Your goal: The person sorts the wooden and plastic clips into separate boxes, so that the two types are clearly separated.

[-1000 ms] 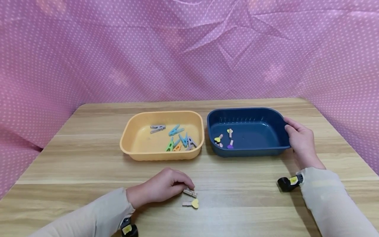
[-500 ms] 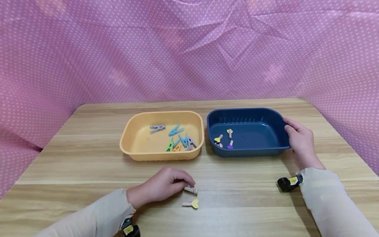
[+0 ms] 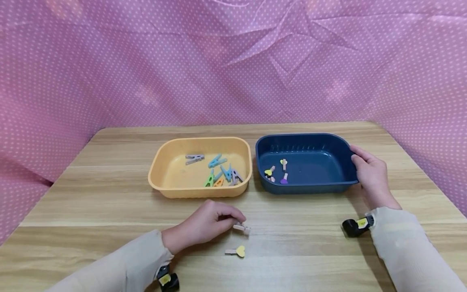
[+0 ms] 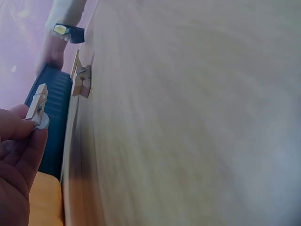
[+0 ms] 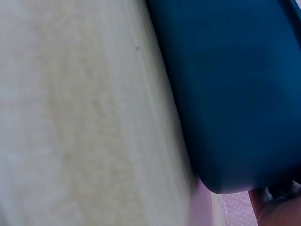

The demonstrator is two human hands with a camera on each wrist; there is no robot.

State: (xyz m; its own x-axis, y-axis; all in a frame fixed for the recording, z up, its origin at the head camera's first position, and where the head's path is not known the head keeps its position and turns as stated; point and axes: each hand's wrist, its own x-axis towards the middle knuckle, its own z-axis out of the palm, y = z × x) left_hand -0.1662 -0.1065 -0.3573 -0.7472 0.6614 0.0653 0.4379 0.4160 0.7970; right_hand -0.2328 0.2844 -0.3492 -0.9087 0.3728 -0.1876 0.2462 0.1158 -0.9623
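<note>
Between thumb and fingertips, my left hand (image 3: 208, 223) pinches a small wooden clothespin (image 3: 241, 228) just over the table in front of the two bins. In the left wrist view this clothespin (image 4: 37, 104) points upward, with a pale round piece at the fingertips. A second wooden clothespin with a yellow heart (image 3: 240, 251) lies on the table nearer the person. My right hand (image 3: 373, 178) holds the right rim of the dark blue bin (image 3: 310, 188), thumb inside the edge. Several small wooden clothespins, with yellow and purple hearts (image 3: 284, 180), lie in that bin's left part.
Left of the blue bin stands a yellow bin (image 3: 198, 193) with several plastic clothespins (image 3: 216, 161) in blue, green, orange and grey. Both bins sit on a wood-grain table (image 3: 91, 194). A pink dotted cloth (image 3: 219, 73) hangs behind and at the sides.
My left hand has lifted the clothespin a little and carried it away from the heart clothespin, forward and to the right. My right hand stays at the blue bin's rim.
</note>
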